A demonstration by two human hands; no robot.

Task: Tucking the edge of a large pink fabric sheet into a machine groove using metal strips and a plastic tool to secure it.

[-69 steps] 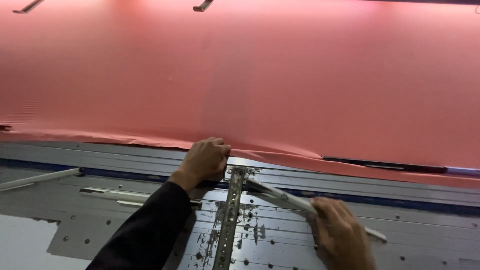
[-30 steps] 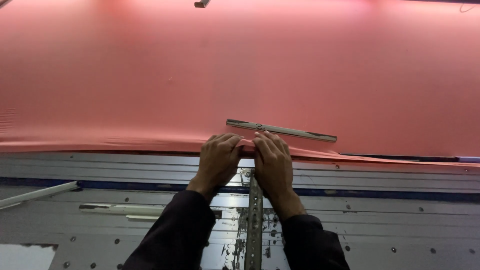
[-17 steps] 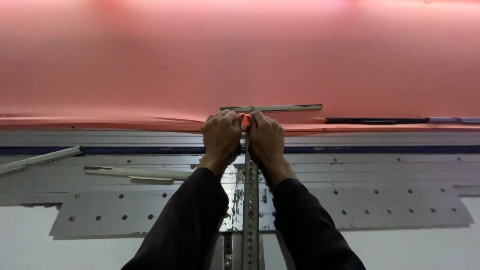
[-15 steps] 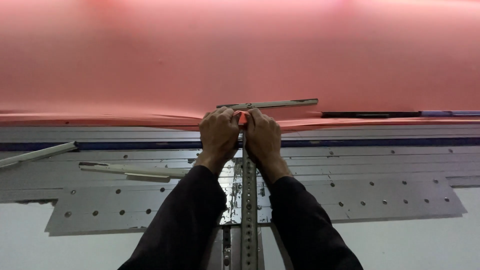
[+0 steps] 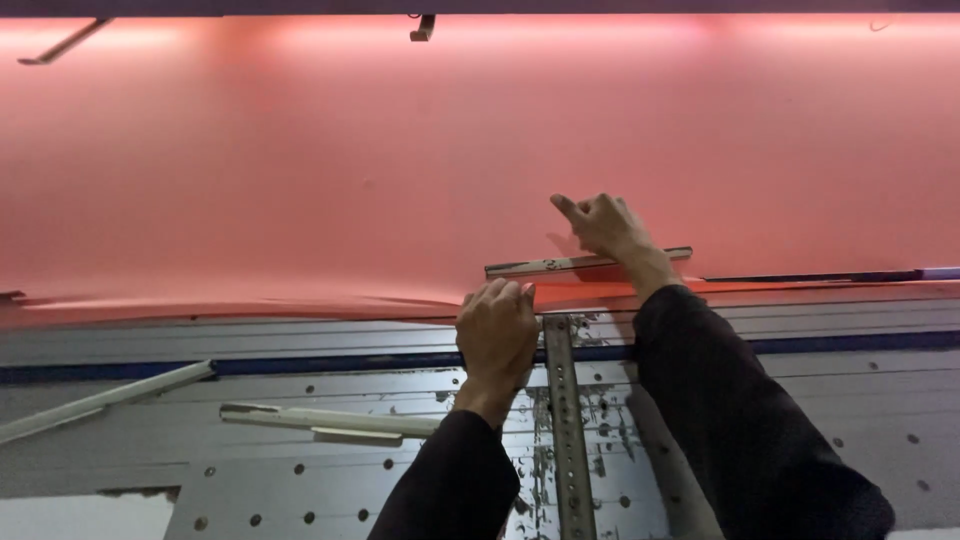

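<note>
A wide sheet of pink fabric (image 5: 300, 160) lies spread flat across the far half of the table. Its near edge runs just above a grey metal table (image 5: 800, 370) with holes. My left hand (image 5: 497, 335) is closed at that fabric edge, beside the top of a perforated metal rail (image 5: 566, 430) that runs toward me. My right hand (image 5: 603, 225) rests farther out on the fabric, fingers loosely bent and one pointing left, touching a flat metal bar (image 5: 560, 265) that lies across the cloth.
A loose pale metal strip (image 5: 320, 420) lies on the table at the left, and a longer one (image 5: 100, 400) slants further left. A dark flat bar (image 5: 810, 277) lies at the fabric edge on the right. Two hooks (image 5: 424, 25) hang at the top.
Both hands were together at the top of the rail on the fabric edge. My right hand has since moved forward and right onto the cloth by the metal bar; the left stayed.
</note>
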